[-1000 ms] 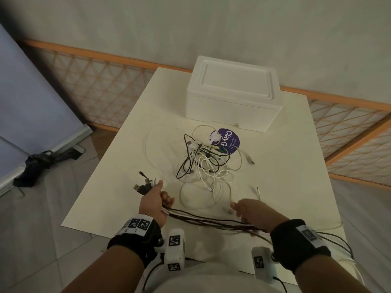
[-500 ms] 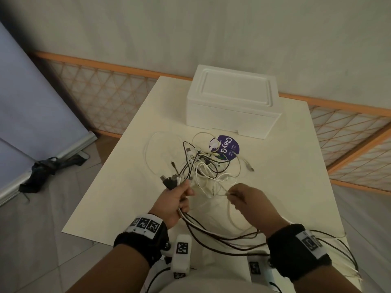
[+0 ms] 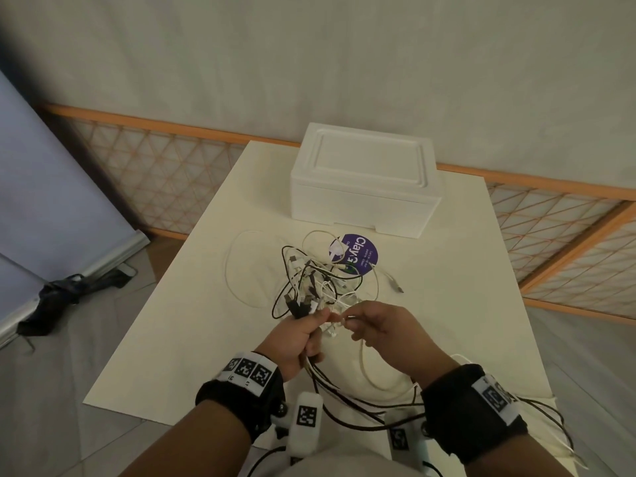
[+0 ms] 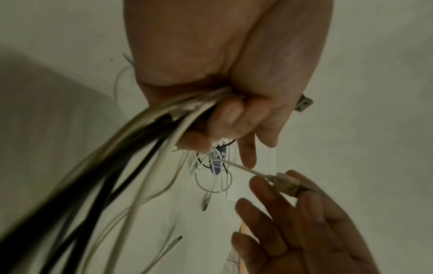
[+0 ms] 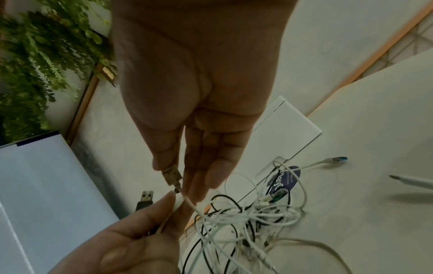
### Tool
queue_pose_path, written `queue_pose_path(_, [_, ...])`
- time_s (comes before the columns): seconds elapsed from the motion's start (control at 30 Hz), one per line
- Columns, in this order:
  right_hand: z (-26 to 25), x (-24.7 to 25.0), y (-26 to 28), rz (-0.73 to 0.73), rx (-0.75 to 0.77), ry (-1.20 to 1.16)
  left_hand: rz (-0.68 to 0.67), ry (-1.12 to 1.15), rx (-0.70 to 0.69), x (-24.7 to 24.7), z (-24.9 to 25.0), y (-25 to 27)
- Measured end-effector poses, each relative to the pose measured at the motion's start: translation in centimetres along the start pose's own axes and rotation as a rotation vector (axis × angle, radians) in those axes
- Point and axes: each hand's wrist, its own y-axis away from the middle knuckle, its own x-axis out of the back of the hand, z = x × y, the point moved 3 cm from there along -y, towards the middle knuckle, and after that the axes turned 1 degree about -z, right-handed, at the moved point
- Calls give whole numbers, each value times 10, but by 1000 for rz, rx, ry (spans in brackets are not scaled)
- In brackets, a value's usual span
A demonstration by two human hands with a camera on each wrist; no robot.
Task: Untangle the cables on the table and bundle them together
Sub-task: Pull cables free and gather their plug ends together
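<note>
In the lower middle of the head view, the left hand is fisted around a sheaf of black and white cables, their plug ends sticking up past the knuckles toward the top of the frame while the long strands trail down to the bottom edge. Just right of it, the right hand pinches a white cable's USB plug, its long axis running toward the left hand. The remaining tangle lies mid-frame on the tabletop, below the white foam box.
</note>
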Motion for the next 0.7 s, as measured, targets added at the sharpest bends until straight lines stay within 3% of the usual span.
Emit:
queue_pose_path(0.07, [7, 4, -1, 15, -35, 109, -11, 38, 1, -1, -1, -1])
queue_pose_path(0.27, [2, 4, -13, 66, -64, 116, -140, 166, 36, 0, 0, 1])
queue_pose_path(0.37, [-15, -5, -22, 5, -36, 102, -173, 150, 16, -3, 2, 6])
queue_pose_path(0.53, [-35, -9, -31, -22, -20, -49, -191, 90, 6, 2, 6, 15])
queue_pose_path(0.7, [-46, -9, -33, -77, -84, -313, -301, 83, -4, 2, 11, 24])
